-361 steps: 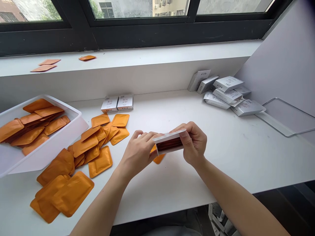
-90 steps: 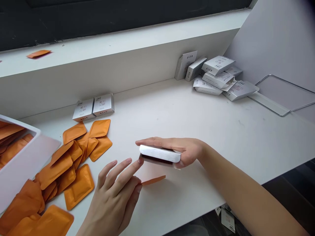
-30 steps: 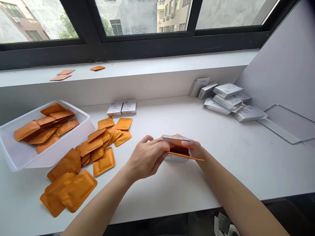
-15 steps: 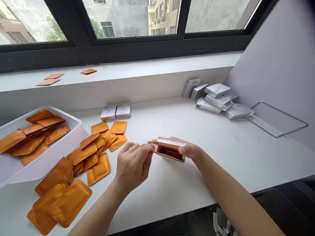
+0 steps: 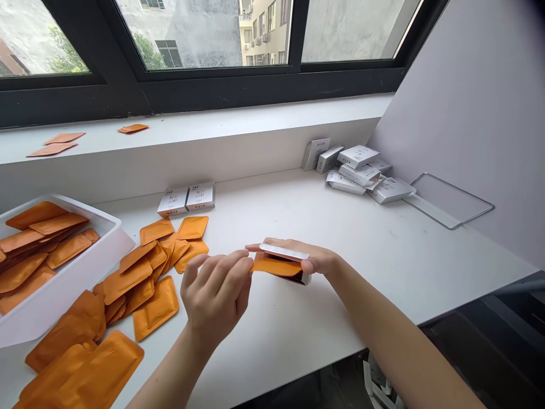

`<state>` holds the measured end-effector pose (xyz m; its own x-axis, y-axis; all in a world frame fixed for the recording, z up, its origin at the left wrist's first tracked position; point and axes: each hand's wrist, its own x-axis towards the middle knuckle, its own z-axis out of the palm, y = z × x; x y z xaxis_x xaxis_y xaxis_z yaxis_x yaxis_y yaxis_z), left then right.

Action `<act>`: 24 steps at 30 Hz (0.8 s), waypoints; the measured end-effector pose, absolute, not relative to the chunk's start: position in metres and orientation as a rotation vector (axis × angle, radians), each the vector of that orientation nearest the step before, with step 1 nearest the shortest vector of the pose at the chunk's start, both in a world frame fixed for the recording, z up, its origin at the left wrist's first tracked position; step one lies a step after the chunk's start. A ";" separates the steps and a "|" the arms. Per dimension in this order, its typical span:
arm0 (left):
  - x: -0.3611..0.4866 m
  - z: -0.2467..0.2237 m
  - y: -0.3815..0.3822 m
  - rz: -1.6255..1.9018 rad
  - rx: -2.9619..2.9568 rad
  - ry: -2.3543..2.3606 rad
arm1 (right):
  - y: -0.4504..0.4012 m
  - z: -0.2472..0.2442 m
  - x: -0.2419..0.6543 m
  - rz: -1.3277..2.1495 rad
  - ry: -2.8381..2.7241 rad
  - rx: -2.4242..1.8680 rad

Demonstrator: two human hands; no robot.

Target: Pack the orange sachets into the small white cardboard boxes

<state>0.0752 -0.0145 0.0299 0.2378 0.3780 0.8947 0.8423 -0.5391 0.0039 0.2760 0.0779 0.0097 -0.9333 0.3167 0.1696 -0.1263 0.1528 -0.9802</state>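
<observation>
Everything is placed by the open carton (image 5: 285, 251), a silvery-white box held over the white table (image 5: 272, 210). Far to its left stands one white plastic bin (image 5: 85, 278) holding at least eight orange sachets, overlapped and partly out of view. Three flat sachets (image 5: 133, 129) lie on the windowsill, beyond and left of the carton. Between bin and carton spreads a loose heap of sachets (image 5: 128, 281), more than ten, too overlapped for an exact count; no writing shows on them. Two closed cartons (image 5: 201, 196) sit side by side behind the heap, their printed characters too small to read.

The left hand (image 5: 217, 289) has its thumb and fingertips pinched together on the left end of one orange sachet (image 5: 276, 267), which lies across the carton's opening. The right hand (image 5: 326, 260) clamps the carton's right end, thumb in front, fingers behind.

Beyond and to the right, about seven cartons (image 5: 360, 173) form a pile, their print likewise illegible. One wire frame (image 5: 472, 218) is farthest right.
</observation>
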 end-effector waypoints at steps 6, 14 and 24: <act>0.066 0.037 -0.014 -0.991 -2.091 -0.977 | 0.080 0.015 0.275 1.799 -2.161 -0.159; 0.069 0.042 -0.023 -0.752 -2.222 -0.969 | 0.078 0.016 0.270 1.625 -2.358 -0.252; 0.075 0.040 -0.022 -1.082 -2.294 -1.242 | 0.074 0.018 0.266 1.615 -2.322 -0.288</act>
<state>0.0749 -0.0222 0.0402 0.3367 0.5770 0.7441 0.8162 -0.5729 0.0750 0.2662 0.0739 0.0180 -0.9355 0.3293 0.1281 -0.0055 0.3490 -0.9371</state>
